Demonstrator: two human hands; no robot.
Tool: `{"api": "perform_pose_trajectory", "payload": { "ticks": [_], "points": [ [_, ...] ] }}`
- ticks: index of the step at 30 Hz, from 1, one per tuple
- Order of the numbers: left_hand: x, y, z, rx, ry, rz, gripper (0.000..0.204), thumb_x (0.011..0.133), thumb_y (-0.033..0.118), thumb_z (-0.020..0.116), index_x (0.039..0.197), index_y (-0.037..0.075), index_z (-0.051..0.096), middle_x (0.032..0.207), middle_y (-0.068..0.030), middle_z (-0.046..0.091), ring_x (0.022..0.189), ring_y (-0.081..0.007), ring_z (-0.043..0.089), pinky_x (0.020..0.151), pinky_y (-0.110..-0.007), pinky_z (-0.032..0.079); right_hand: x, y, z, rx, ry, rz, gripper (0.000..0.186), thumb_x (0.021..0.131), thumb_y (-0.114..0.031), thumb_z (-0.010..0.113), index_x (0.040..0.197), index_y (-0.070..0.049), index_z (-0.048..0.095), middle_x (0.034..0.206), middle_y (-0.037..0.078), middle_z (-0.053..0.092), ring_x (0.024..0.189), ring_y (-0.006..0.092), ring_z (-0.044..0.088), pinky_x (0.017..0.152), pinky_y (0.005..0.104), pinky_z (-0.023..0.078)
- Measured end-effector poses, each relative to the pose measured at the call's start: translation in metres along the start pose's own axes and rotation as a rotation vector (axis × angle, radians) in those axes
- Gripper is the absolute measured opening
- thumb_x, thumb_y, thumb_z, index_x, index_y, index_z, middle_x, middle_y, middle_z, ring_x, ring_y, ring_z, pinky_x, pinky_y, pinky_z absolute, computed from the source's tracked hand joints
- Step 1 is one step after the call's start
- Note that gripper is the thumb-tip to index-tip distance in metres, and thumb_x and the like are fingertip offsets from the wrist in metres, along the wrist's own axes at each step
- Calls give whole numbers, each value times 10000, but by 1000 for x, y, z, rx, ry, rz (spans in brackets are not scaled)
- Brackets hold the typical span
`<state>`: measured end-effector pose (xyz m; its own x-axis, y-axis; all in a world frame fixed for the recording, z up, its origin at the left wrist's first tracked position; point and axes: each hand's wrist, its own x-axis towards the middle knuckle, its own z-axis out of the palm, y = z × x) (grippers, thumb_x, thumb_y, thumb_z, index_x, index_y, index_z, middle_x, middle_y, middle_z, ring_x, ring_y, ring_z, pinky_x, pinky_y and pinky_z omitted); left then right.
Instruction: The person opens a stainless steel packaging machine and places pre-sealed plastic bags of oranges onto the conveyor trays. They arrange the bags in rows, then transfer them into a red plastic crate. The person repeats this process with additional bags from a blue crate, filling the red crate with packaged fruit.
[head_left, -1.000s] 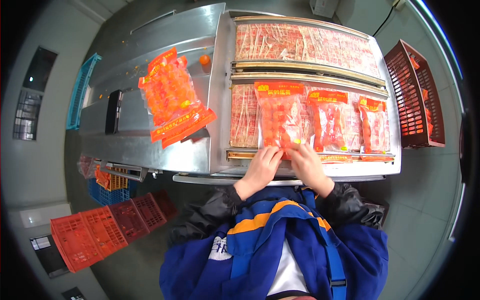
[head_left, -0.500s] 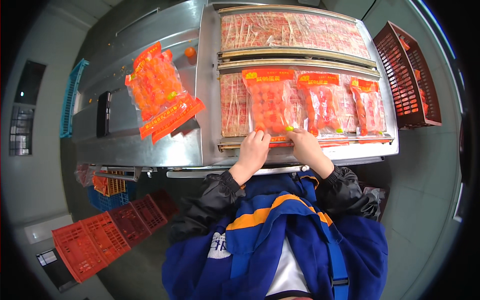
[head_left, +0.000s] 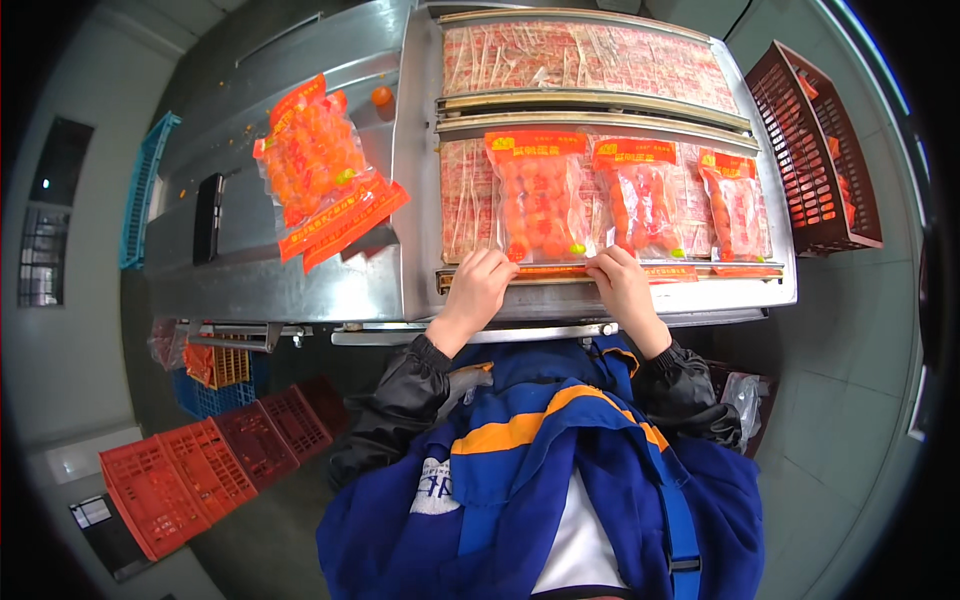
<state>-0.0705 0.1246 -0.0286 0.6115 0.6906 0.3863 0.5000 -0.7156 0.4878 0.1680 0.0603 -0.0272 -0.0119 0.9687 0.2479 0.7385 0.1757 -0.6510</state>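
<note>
Three orange-printed clear bags of round orange items lie on the machine's near pad: a large left bag [head_left: 540, 200], a middle bag [head_left: 643, 205] and a narrower right bag [head_left: 732, 212]. Their open-end strips lie across a metal bar [head_left: 450, 280]. My left hand [head_left: 480, 292] pinches the left bag's bottom corner, and my right hand [head_left: 622, 292] pinches the opposite corner, holding that edge on the bar. Two more bags [head_left: 318, 165] lie overlapping on the steel surface to the left, beside a loose orange ball [head_left: 382, 96] and a dark phone-like object [head_left: 208, 220].
Behind is a second wrinkled pad [head_left: 590, 65]. A brown crate [head_left: 815, 170] stands right, a teal crate [head_left: 148, 190] left. Red crates [head_left: 160, 490], a yellow crate [head_left: 232, 366] and a blue crate [head_left: 208, 392] sit lower left. The steel table edge [head_left: 380, 335] crosses before me.
My hands have moved apart along the left bag's bottom edge, from near its middle to its two corners. The camera's view has shifted slightly.
</note>
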Motion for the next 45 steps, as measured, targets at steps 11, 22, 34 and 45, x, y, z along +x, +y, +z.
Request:
{"api": "perform_pose_trajectory", "payload": {
  "ticks": [11, 22, 34, 45],
  "points": [
    [-13, 26, -47, -518, -195, -312, 100, 765, 52, 668, 855, 17, 642, 903, -94, 630, 894, -232, 606, 805, -325, 465, 10, -1, -29, 143, -441, 125, 118, 782, -114, 638, 804, 2, 637, 816, 159, 626, 769, 345, 599, 681, 398, 469],
    [27, -125, -225, -218, 335, -1034, 594, 935, 516, 385, 1068, -19, 607, 960, -123, 661, 888, -223, 616, 796, -342, 468, 273, -172, 64, 160, -576, -137, 655, 871, -525, 502, 1180, 52, 523, 1061, 266, 608, 1032, 370, 583, 875, 410, 446],
    [-27, -38, -192, -1443, 435, -978, 242, 706, 235, 706, 847, 44, 656, 759, -12, 631, 614, -94, 545, 540, -252, 406, 160, -184, 72, 621, -526, -77, 528, 956, -221, 491, 1401, -6, 304, 1386, 140, 385, 1257, 203, 380, 1033, 311, 315],
    [-246, -23, -332, -1178, 857, -547, 615, 734, 88, 653, 1292, 10, 405, 1152, -97, 576, 1070, -182, 552, 941, -339, 431, 58, -430, 173, 659, -533, -404, 666, 838, 26, 545, 1431, -23, 245, 1407, 146, 358, 1282, 219, 371, 1058, 334, 301]
  ]
}}
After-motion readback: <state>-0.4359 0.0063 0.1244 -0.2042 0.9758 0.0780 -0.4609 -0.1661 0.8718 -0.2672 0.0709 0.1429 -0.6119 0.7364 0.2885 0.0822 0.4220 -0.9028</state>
